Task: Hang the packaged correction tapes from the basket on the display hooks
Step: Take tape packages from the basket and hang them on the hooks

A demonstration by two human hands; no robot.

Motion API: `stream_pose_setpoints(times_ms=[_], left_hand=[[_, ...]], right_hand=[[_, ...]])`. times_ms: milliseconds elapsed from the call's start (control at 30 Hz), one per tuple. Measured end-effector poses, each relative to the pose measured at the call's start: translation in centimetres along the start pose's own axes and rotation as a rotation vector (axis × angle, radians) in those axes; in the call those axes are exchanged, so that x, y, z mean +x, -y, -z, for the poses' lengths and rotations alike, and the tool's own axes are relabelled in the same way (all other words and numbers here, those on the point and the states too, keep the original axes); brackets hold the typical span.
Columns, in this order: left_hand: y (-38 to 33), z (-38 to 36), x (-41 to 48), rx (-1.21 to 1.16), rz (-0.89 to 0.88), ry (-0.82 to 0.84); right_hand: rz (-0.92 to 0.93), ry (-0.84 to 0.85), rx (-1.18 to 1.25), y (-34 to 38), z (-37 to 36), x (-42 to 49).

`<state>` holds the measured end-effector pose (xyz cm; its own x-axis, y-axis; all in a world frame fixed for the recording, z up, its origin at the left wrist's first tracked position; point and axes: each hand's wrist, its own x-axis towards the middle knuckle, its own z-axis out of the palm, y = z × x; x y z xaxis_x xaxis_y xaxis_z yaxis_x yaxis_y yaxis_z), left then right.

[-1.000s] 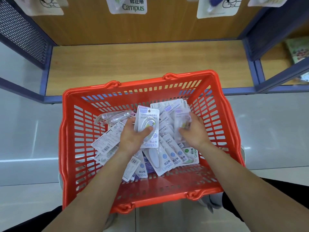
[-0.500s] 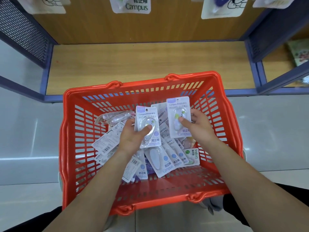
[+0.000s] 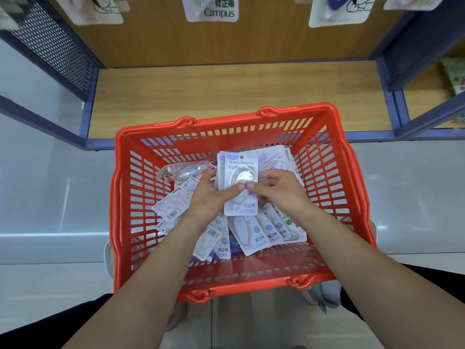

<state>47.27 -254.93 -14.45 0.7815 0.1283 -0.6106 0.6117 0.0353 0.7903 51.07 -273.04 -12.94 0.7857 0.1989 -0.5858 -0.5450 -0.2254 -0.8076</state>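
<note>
Tape pack (image 3: 237, 182) gripped by left hand (image 3: 208, 197), right hand (image 3: 279, 192); loose packs (image 3: 259, 235) fill basket (image 3: 251, 282).

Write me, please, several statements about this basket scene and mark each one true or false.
1. Both the left hand and the right hand grip the held pack. True.
2. The basket is blue. False: it is red.
3. The held pack is the last one in the basket. False: many loose packs lie beneath it.
4. Hanging packs show at the top of the view. True.
5. The held pack shows its barcode side. False: its front, printed "Campus", faces the camera.
</note>
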Motion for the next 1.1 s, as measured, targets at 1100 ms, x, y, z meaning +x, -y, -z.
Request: stream_pose_setpoints(times_ms=[1100], left_hand=[[-15.5,6.3,-9.5,0.373,-0.252,-0.173]], right_hand=[[0.15,-0.136,-0.032,11.3,1.1,-6.6]])
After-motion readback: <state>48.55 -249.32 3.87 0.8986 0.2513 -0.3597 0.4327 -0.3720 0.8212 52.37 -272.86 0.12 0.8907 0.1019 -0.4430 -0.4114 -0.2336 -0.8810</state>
